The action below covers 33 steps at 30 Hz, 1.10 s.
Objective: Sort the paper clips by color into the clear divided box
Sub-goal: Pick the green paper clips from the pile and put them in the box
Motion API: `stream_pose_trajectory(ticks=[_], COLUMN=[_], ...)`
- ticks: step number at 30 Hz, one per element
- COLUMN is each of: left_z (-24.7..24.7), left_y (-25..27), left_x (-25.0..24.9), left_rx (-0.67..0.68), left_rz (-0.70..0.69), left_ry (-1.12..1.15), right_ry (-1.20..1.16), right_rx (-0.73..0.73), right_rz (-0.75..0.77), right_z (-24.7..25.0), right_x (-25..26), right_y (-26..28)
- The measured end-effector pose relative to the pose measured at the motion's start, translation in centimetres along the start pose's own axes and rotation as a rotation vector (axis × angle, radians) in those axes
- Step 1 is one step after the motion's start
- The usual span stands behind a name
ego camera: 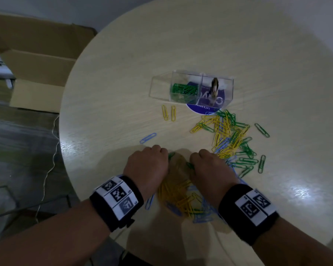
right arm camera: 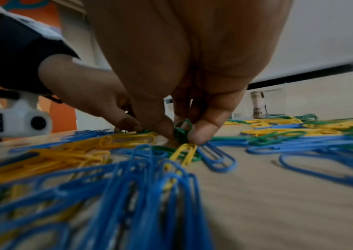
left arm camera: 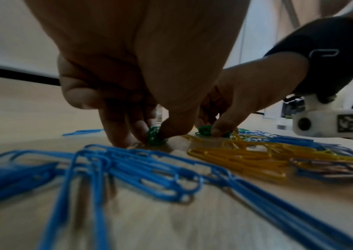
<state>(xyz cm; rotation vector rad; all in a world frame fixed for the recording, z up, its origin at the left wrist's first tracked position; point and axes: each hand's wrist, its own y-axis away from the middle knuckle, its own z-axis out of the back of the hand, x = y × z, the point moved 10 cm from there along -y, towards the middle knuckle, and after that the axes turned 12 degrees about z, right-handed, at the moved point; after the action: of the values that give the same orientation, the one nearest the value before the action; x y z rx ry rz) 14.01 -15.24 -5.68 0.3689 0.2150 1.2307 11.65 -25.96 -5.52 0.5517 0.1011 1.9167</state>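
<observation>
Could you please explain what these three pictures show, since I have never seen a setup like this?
No machine: a person wears three cameras. One picture looks down from the head; the other two look along each wrist. On the round table lie loose blue, yellow and green clips and a clear divided box with green ones in one compartment. The left hand pinches green clips; the right hand pinches more green ones.
</observation>
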Motion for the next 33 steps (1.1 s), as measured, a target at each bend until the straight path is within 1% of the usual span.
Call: stream_pose_trajectory(ticks=[3, 5, 6, 7, 9, 11, 14, 17, 19, 21, 23, 26, 28, 30, 32, 33], left_z=[0.0, 0.6, 0.8, 1.0, 1.5, 3.1, 7.4, 11.6, 13.2, 13.9, 13.8, 13.3, 13.6, 14.3, 14.5, 14.0], left_y=[-0.4, -1.0, -1.3, -1.7, -2.6, -3.6, -5.6, -7.9, -9.7, -11.5, -13.1, -14.4, -14.2, -13.0, -10.7, -9.4], left_x=[-0.4, -0.6, -0.5, -0.4, 1.0, 2.6, 4.2, 5.0, 4.8, 4.5, 4.0, 2.5, 2.3, 2.8, 2.2, 1.1], left_rx=[0.006, 0.02, 0.031, 0.019, 0.013, 0.007, -0.121, -0.255, -0.3, -0.312, -0.293, -0.265, -0.307, -0.407, -0.499, -0.502], left_rz=[-0.049, -0.061, -0.064, -0.071, -0.017, 0.052, 0.111, 0.132, 0.139, 0.151, 0.165, 0.146, 0.14, 0.14, 0.069, -0.001], left_ry=[-0.044, -0.032, -0.008, 0.034, 0.182, 0.358, 0.499, 0.602, 0.603, 0.595, 0.597, 0.531, 0.54, 0.596, 0.638, 0.615], right_ry=[0.023, -0.001, -0.031, -0.065, -0.159, -0.262, -0.322, -0.394, -0.427, -0.433, -0.417, -0.366, -0.323, -0.335, -0.368, -0.353], right_rx=[-0.023, -0.04, -0.047, -0.08, -0.125, -0.24, -0.415, -0.534, -0.547, -0.531, -0.498, -0.436, -0.458, -0.567, -0.681, -0.709], right_rz=[0.019, 0.044, 0.029, 0.0, -0.071, -0.144, -0.213, -0.245, -0.261, -0.269, -0.273, -0.246, -0.217, -0.204, -0.183, -0.171], right_z=[0.1, 0.6, 1.1, 1.8, 3.2, 5.9, 10.7, 14.3, 15.7, 16.2, 16.0, 15.4, 16.0, 16.8, 16.6, 15.9], right_x=[-0.1, -0.2, -0.6, -1.2, -2.9, -4.5, -6.6, -8.3, -9.2, -9.9, -10.1, -9.7, -9.3, -9.7, -10.6, -11.1], right_y=[-0.2, -0.5, -0.6, -0.7, -0.9, -1.0, -1.8, -4.0, -6.0, -7.9, -9.5, -10.9, -10.2, -7.8, -3.9, -1.8])
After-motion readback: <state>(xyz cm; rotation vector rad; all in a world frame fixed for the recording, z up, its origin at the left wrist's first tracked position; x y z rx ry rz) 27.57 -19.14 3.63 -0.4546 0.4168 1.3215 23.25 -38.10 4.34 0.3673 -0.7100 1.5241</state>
